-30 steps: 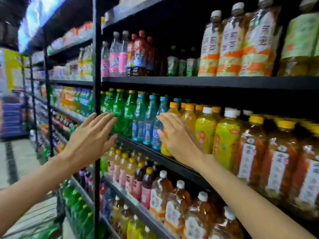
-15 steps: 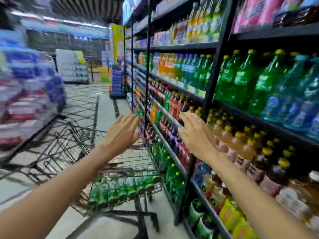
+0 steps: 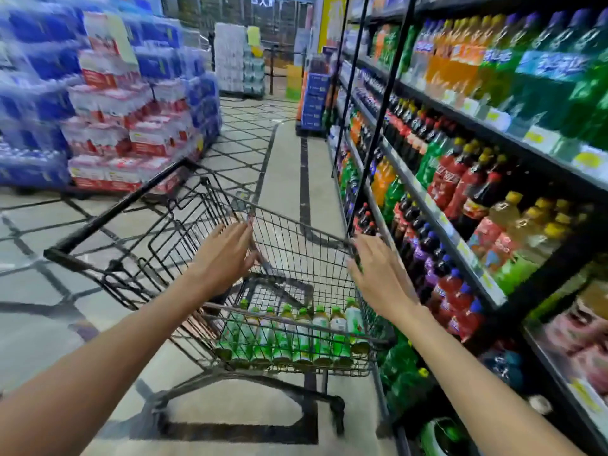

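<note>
**Drinks aisle: hands at wire cart**

Tiled floor (image 3: pixel 286 153) runs btwn water packs (image 3: pixel 115 110), left, and drink shelves (image 3: pixel 460 222), right. Black wire cart (image 3: pixel 296 222) stands just beside the shelves, a row of green bottles (image 3: pixel 296 334) in its bottom. At its top rim, left hand (image 3: pixel 227 255) and right hand (image 3: pixel 378 274), fingers straight, grip nothing. Open floor ahead & left.

The left hand (image 3: pixel 223 258) and right hand (image 3: pixel 378 278) are bare, forearms bare to the frame's lower corners; nails perhaps varnished, too blurred.
</note>
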Action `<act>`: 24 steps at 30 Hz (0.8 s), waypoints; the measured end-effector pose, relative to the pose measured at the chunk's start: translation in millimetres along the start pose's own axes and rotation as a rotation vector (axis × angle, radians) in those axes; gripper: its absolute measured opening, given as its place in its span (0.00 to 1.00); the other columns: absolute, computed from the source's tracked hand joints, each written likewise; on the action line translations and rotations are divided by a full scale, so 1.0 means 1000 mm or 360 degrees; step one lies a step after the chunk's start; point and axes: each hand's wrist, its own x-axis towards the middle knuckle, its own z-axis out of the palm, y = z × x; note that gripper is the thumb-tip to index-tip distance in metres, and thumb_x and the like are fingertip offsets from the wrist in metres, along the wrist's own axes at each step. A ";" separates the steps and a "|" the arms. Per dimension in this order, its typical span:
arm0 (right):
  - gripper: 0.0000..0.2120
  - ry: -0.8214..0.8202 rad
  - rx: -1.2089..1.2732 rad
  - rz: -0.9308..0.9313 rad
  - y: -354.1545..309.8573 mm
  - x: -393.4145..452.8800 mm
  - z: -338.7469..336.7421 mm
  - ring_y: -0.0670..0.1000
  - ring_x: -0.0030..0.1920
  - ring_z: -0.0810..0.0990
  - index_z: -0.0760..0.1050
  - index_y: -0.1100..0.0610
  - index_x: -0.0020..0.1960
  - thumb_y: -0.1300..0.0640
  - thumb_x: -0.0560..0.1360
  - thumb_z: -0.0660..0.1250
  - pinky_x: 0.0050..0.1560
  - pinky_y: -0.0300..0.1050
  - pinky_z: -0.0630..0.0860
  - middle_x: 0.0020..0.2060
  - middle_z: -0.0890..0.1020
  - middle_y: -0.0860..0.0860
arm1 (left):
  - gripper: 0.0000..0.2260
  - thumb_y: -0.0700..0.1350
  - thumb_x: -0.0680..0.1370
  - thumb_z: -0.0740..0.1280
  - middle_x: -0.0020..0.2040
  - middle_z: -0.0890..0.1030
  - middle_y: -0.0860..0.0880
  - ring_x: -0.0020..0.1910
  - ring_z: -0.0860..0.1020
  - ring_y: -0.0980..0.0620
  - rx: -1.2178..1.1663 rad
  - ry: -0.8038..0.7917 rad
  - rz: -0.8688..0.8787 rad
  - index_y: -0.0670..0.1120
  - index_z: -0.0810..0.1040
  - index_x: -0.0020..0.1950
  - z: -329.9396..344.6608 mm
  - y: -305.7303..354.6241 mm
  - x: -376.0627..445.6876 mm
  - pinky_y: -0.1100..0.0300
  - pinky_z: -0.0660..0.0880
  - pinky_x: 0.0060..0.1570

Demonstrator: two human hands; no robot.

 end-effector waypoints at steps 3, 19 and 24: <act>0.23 -0.0174 0.0013 -0.0038 0.017 0.035 0.039 0.56 0.71 0.62 0.65 0.64 0.70 0.53 0.79 0.54 0.73 0.47 0.52 0.68 0.69 0.58 | 0.23 0.52 0.80 0.59 0.69 0.72 0.41 0.67 0.71 0.45 -0.0049 -0.0100 -0.0152 0.40 0.68 0.70 0.031 -0.013 0.016 0.52 0.63 0.69; 0.19 -0.0937 0.0339 0.0425 0.044 0.150 0.288 0.53 0.67 0.65 0.64 0.61 0.70 0.56 0.82 0.54 0.64 0.39 0.59 0.67 0.69 0.55 | 0.15 0.50 0.80 0.58 0.60 0.76 0.40 0.59 0.75 0.40 -0.0548 -0.1163 -0.0822 0.41 0.69 0.60 0.301 -0.107 0.067 0.51 0.71 0.55; 0.23 -0.1166 0.0484 0.0702 0.041 0.150 0.361 0.53 0.71 0.62 0.58 0.59 0.74 0.54 0.81 0.55 0.68 0.43 0.60 0.71 0.64 0.54 | 0.17 0.47 0.80 0.61 0.61 0.75 0.34 0.62 0.72 0.37 -0.0761 -0.1600 -0.1107 0.35 0.69 0.61 0.388 -0.107 0.052 0.53 0.69 0.55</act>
